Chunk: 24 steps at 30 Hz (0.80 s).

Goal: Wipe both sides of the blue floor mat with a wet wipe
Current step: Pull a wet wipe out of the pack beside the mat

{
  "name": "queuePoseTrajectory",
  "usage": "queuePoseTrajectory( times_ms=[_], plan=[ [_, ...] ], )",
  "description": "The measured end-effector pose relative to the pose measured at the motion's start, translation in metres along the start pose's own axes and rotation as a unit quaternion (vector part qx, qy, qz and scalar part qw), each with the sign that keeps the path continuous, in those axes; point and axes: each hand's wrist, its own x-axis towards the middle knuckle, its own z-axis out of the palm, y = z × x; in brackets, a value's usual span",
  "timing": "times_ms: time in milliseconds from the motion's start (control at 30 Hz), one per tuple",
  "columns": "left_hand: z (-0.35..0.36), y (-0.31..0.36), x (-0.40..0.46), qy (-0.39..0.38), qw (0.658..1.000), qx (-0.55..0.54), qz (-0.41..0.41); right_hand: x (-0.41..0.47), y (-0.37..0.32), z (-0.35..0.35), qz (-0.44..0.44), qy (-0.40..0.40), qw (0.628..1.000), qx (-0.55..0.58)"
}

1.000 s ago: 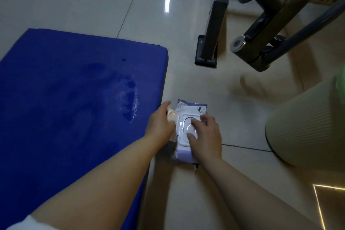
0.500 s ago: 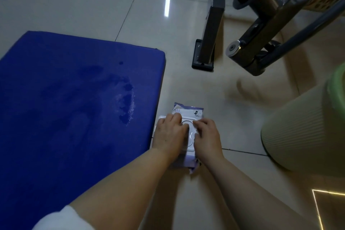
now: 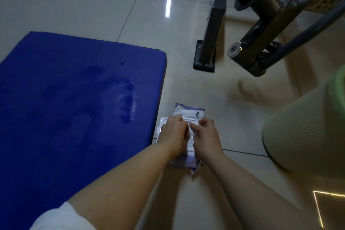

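On the pale glossy tiled floor (image 3: pixel 89 0), just beside the right edge of the thick blue rectangular floor mat (image 3: pixel 56 108), lies a soft purple-and-white plastic pack of wet wipes (image 3: pixel 188 111) with a white hard-plastic flip lid (image 3: pixel 163 122) swung open toward the mat. The mat lies flat along the left side of the view, its far right corner rounded, and dark damp patches with a shiny wet streak (image 3: pixel 128 102) show near its right edge.

Both hands are on the pack. The left hand (image 3: pixel 172 133) has its fingers bent down over the dispensing opening in the middle of the pack, and the right hand (image 3: pixel 204 137) meets it there, fingertips curled and pinching at a bit of white wipe (image 3: pixel 190 126) at the opening; whether the left fingers also pinch the wipe cannot be told. A white sleeve (image 3: pixel 61 218) covers the left upper arm at the bottom edge.

Beyond the pack, toward the far right corner, stands a dark metal frame with a brass-coloured tube and pivot (image 3: pixel 242 56). A ribbed cream cylindrical bin with a green rim (image 3: pixel 306 125) stands at the right edge, well apart from the mat.
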Motion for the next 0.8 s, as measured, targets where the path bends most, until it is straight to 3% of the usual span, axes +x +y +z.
queuePoseTrajectory(
  times_ms=[67, 133, 233, 367, 633, 800],
  plan=[
    [-0.003, -0.007, -0.014, -0.042, 0.998, 0.002, 0.042, 0.002, -0.001, -0.003, 0.0, -0.002, 1.0, -0.013],
    [-0.002, -0.017, -0.027, -0.036, 0.997, 0.004, 0.063, 0.003, -0.005, -0.007, -0.005, 0.001, 0.999, -0.04],
    [0.001, -0.027, -0.039, 0.031, 0.999, -0.002, 0.037, 0.0, -0.011, -0.008, -0.033, 0.029, 0.994, -0.098],
    [0.005, -0.023, -0.041, 0.042, 0.999, -0.017, -0.017, -0.001, -0.019, -0.006, -0.091, 0.075, 0.985, -0.126],
    [0.0, -0.019, -0.037, 0.032, 0.994, -0.091, -0.047, 0.005, -0.012, -0.006, -0.121, 0.024, 0.981, -0.152],
    [0.0, -0.018, -0.035, 0.033, 0.991, -0.122, -0.05, 0.004, -0.015, -0.014, -0.196, -0.032, 0.945, -0.262]
  ],
)
